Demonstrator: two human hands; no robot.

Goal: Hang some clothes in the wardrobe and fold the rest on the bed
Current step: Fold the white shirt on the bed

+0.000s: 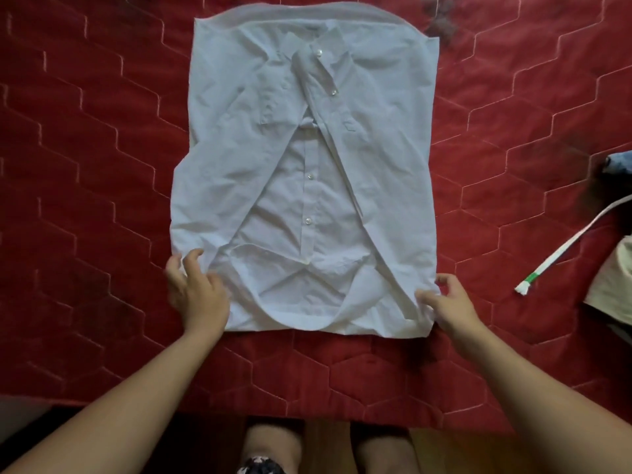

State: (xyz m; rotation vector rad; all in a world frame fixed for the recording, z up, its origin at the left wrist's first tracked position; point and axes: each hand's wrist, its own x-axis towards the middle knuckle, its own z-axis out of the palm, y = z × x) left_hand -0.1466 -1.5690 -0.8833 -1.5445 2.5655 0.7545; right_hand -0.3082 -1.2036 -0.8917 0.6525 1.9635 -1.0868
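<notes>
Head view: your left hand (pixel 196 289) and right hand (pixel 448 299) grip the near corners of the white shirt (pixel 307 172), spread beyond them on the red quilted bed (pixel 102 172); wooden floor (pixel 444 453) shows behind your wrists.

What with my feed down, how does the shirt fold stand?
Left hand and right hand each pinch a near corner. White shirt flat on bed, sides folded in. Strap, beige cloth lie clear, right.
</notes>
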